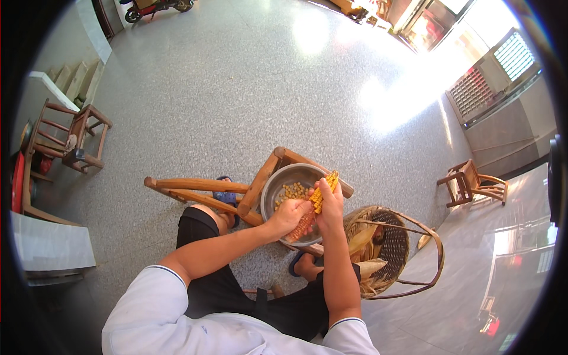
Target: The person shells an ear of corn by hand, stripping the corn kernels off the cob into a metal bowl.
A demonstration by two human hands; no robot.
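My right hand (331,207) is closed round an ear of corn (324,190), its yellow kernels showing above the fingers. My left hand (291,214) is pressed up against it, closed on a reddish, bare corn cob (302,228) whose end sticks out below the fingers. Where the two pieces meet is hidden by my fingers. Both hands are over a round metal basin (267,198), which stands on a wooden chair-like frame (258,184). Loose yellow kernels (292,190) lie in the basin.
Beside my right leg stands a woven basket (397,239) with a tall handle, holding corn in pale husks (362,239). Small wooden chairs stand at left (77,133) and right (467,183). Steps (74,80) rise at far left; a scooter (157,7) is parked at the back.
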